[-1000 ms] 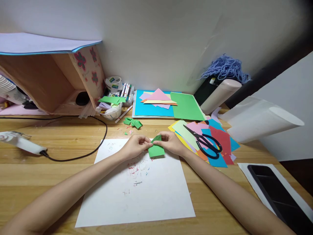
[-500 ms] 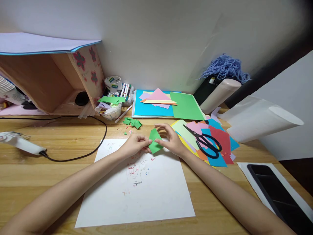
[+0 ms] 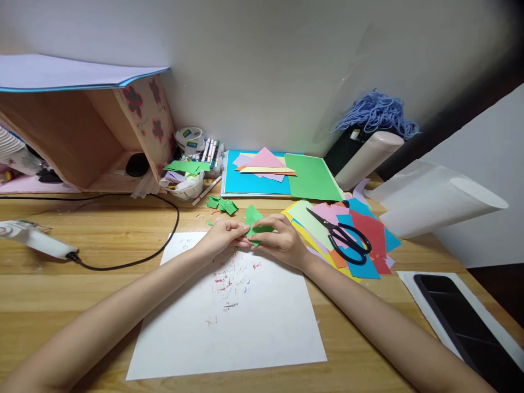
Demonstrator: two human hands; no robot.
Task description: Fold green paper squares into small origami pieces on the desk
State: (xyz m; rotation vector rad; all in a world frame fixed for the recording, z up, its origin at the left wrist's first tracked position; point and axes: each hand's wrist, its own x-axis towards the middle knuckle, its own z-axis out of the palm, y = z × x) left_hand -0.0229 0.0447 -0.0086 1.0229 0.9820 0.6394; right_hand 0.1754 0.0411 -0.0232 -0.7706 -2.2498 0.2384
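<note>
A small piece of green paper (image 3: 252, 215) is held between my two hands, above the far edge of a white sheet (image 3: 229, 333) with faint coloured marks. My left hand (image 3: 224, 236) pinches the paper's left side between thumb and fingers. From the right, my right hand (image 3: 280, 240) has its fingers closed over the paper and hides part of it. Just beyond my hands lies a little heap of folded green pieces (image 3: 225, 206). Black-handled scissors (image 3: 347, 240) rest on several coloured paper scraps (image 3: 370, 229) to the right.
Coloured sheets (image 3: 315, 177) lie against the wall, left of a white cylinder (image 3: 368, 158). A tub of scraps (image 3: 186, 188) and markers (image 3: 210, 150) stand near an open box (image 3: 151, 131). A glue gun (image 3: 39, 240) trails its cable at left; a phone (image 3: 462, 322) lies right.
My right hand has moved left and turned over the green paper, its fingers now covering the right part. The paper has shifted slightly up and left, and its shape looks different.
</note>
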